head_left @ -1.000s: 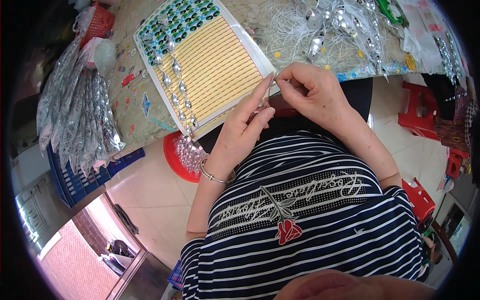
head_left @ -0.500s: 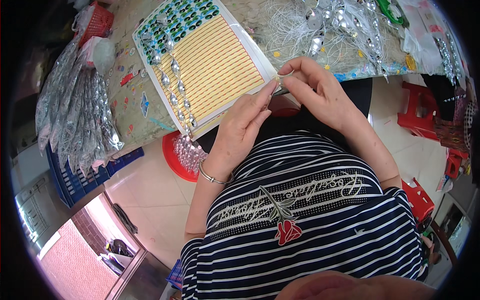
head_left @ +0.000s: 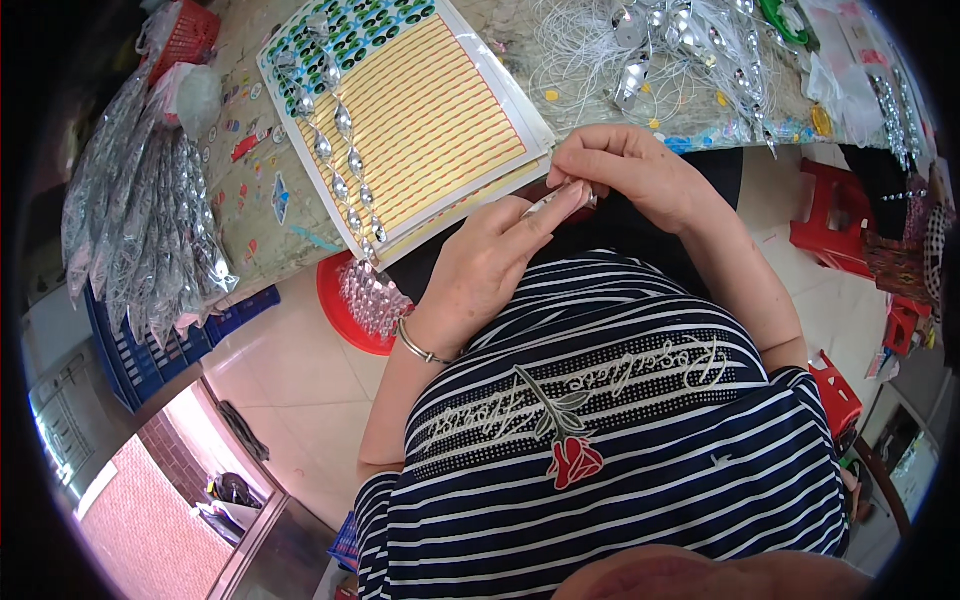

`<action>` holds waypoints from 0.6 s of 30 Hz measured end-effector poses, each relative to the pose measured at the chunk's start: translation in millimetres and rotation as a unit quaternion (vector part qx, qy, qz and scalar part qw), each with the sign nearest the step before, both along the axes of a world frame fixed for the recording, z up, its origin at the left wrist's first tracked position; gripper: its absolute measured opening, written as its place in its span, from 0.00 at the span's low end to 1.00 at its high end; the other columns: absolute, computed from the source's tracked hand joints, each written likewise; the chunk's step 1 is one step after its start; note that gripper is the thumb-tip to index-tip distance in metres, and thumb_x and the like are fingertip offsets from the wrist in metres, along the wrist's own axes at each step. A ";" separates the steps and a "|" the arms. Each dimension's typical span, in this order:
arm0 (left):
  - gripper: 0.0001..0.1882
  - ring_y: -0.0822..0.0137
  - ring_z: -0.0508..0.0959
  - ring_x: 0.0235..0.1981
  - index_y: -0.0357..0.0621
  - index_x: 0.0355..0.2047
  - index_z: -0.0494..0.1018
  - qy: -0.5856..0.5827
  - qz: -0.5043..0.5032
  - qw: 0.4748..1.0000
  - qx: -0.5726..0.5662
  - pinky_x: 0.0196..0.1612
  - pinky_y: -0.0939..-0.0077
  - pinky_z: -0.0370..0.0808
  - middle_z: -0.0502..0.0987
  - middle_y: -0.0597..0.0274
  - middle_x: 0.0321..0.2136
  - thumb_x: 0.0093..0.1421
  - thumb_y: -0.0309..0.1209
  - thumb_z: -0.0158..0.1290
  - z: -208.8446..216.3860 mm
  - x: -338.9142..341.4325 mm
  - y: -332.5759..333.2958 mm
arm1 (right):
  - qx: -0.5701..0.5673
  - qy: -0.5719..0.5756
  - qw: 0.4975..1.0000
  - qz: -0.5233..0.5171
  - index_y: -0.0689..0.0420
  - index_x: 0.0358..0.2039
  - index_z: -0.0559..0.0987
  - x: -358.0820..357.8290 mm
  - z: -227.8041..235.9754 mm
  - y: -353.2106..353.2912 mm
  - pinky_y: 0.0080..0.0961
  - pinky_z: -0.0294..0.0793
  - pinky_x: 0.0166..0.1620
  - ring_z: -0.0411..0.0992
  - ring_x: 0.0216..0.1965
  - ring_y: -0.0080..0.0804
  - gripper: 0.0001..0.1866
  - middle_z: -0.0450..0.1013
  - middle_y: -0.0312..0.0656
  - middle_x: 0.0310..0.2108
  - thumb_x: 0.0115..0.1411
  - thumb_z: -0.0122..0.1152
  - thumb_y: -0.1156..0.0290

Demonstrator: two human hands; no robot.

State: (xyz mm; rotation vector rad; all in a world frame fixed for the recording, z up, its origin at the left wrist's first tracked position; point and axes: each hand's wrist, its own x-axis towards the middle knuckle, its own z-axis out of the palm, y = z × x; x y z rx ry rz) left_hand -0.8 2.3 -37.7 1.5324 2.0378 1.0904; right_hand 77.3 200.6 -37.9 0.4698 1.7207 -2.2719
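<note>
My left hand point(head_left: 487, 252) is closed, its thumb and fingers gripping a small shiny silver piece point(head_left: 543, 204), mostly covered by the fingers. My right hand point(head_left: 632, 172) meets it at the fingertips, with thumb and forefinger pinched together; whatever is in that pinch is hidden. Both hands are just off the table's near edge, in front of my lap. Beyond them lies a yellow sheet with red wavy lines point(head_left: 430, 110), beside a sheet of blue and green eye-shaped stickers point(head_left: 385, 35). Two twisted silver strands point(head_left: 340, 118) stretch across the sheets.
Silver spinner strands in clear wrapping point(head_left: 150, 210) hang over the table's left side, near a red basket point(head_left: 187, 42). Tangled white cord point(head_left: 580, 65) and silver pieces point(head_left: 632, 80) lie at the far right. Below are a red stool point(head_left: 832, 220) and a blue crate point(head_left: 125, 360).
Both hands have come slightly down toward my body. My right fingers have curled in more, and the thin white loop seen at them before is out of sight.
</note>
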 end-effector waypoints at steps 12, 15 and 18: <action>0.30 0.60 0.72 0.30 0.56 0.57 0.65 -0.080 0.008 0.996 0.032 0.36 0.71 0.70 0.70 0.59 0.27 0.53 0.20 0.52 -4.7 2.5 -1.5 | -0.004 0.011 1.000 0.003 0.58 0.31 0.78 8.0 -3.8 1.0 0.13 0.62 0.32 0.65 0.27 0.14 0.16 0.70 0.29 0.24 0.62 0.51 0.58; 0.29 0.60 0.72 0.31 0.52 0.58 0.64 -0.113 0.000 0.993 0.036 0.37 0.71 0.70 0.71 0.58 0.29 0.55 0.21 0.51 -2.7 3.0 -1.2 | -0.010 0.015 1.000 0.011 0.57 0.30 0.78 8.1 -2.3 0.2 0.12 0.62 0.32 0.65 0.27 0.14 0.15 0.70 0.29 0.25 0.62 0.51 0.59; 0.28 0.60 0.74 0.33 0.48 0.59 0.61 -0.135 -0.007 0.990 0.031 0.37 0.71 0.71 0.73 0.56 0.32 0.57 0.22 0.50 -2.5 2.5 -1.9 | -0.018 0.013 1.000 -0.013 0.55 0.29 0.78 9.9 0.4 -1.5 0.09 0.60 0.28 0.62 0.24 0.12 0.14 0.67 0.27 0.20 0.60 0.56 0.57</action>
